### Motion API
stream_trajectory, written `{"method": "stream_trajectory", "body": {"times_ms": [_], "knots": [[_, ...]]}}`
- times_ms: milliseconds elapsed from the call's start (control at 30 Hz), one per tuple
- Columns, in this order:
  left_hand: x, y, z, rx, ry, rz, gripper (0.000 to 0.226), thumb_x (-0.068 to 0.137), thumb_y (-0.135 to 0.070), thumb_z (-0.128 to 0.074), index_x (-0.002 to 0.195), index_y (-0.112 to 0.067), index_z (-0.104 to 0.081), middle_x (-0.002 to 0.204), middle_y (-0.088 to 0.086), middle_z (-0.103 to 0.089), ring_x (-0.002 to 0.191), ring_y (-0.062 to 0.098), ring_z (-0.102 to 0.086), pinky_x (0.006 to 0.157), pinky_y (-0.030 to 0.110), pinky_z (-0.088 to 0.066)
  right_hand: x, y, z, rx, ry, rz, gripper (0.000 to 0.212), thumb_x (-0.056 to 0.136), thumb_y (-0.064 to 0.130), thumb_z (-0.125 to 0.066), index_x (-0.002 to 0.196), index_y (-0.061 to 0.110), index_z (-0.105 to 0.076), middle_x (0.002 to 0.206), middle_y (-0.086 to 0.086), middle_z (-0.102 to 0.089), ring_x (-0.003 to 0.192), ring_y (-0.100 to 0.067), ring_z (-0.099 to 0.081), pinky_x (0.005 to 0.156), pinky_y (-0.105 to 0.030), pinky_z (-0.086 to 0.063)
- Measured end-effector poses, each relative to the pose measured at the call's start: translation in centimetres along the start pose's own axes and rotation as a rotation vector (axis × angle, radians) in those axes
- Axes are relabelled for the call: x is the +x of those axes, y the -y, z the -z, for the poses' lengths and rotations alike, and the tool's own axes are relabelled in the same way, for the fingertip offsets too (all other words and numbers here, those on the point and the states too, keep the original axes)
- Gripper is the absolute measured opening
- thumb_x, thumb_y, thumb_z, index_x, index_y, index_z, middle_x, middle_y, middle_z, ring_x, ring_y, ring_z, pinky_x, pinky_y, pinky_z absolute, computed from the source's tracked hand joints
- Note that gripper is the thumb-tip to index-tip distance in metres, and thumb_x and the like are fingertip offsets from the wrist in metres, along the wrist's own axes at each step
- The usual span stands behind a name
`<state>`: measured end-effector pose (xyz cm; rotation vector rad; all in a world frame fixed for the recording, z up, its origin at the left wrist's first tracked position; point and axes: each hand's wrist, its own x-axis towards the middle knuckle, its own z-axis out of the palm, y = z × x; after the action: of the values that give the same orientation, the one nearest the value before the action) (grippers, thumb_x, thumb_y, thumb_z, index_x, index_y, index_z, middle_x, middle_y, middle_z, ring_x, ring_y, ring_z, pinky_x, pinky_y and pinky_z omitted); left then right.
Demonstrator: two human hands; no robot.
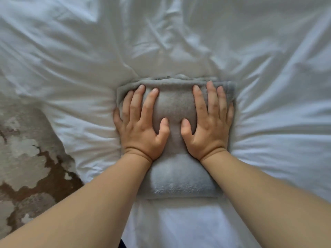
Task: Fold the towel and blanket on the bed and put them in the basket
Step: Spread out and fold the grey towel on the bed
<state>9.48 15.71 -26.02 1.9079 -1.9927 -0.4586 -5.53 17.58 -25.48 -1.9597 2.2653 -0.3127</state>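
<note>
Directly under left hand (141,126) and right hand (209,126), both pressing flat-fingered, lies the folded blanket (176,179).

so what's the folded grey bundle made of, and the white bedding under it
Folded grey fuzzy bundle: looks like soft fleece or terry, matte, with a napped surface that dents where it is pressed. Smooth white bedding: likely thin woven cotton or a blend, with a slight sheen and fine sharp creases.

grey blanket (176,111), white bed (259,59), brown-patterned rug (26,158)
</note>
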Motion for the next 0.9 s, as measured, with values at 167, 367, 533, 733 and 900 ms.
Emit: {"method": "stream_trajectory", "body": {"times_ms": [167,367,533,733,900], "knots": [[0.9,-2.5,7.1,0.093,0.459,0.068,0.066,0.091,-0.052,-0.031,0.152,-0.032,-0.016,0.161,-0.003,-0.01,0.147,0.016,-0.004,0.119,0.043,-0.008,0.6,1.9,6.6,0.035,0.341,-0.069,0.072,0.088,0.058,-0.033,0.152,0.034,-0.012,0.163,0.0,-0.002,0.149,-0.022,0.003,0.117,-0.048,0.009],[3.3,-7.7,14.8,0.3,0.543,-0.172,0.061,0.095,-0.039,-0.04,0.15,-0.024,-0.021,0.158,0.007,-0.017,0.147,0.023,-0.009,0.118,0.047,0.002,-3.7,3.1,15.2,0.236,0.196,-0.478,0.065,0.094,0.047,-0.034,0.153,0.027,-0.014,0.162,0.0,-0.001,0.149,-0.023,0.006,0.117,-0.043,0.01],[4.0,-12.1,14.2,0.299,0.599,-0.767,0.059,0.094,-0.029,-0.039,0.15,-0.027,-0.022,0.161,0.002,-0.007,0.149,0.02,0.0,0.114,0.043,0.015,-7.2,4.1,16.2,0.238,0.18,-0.841,0.06,0.1,0.036,-0.033,0.154,0.022,-0.011,0.163,-0.003,0.003,0.149,-0.023,0.007,0.119,-0.042,0.004],[6.8,-13.1,9.7,0.447,0.76,-1.31,0.056,0.098,-0.038,-0.028,0.152,-0.029,-0.016,0.162,-0.001,0.001,0.148,0.017,0.008,0.114,0.044,0.017,-5.3,11.8,14.4,0.205,-0.144,-1.258,0.056,0.087,0.028,-0.051,0.14,0.012,-0.049,0.15,-0.017,-0.038,0.137,-0.036,-0.039,0.109,-0.053,-0.031],[11.6,-9.6,6.5,0.35,0.864,-1.355,0.061,0.092,-0.054,-0.014,0.15,-0.04,-0.001,0.16,-0.011,0.002,0.144,0.003,0.011,0.118,0.039,0.01,-4.8,13.1,9.2,0.192,-0.107,-1.434,0.06,0.092,0.043,-0.037,0.148,0.023,-0.032,0.158,-0.008,-0.023,0.146,-0.028,-0.021,0.115,-0.054,-0.021]]}}
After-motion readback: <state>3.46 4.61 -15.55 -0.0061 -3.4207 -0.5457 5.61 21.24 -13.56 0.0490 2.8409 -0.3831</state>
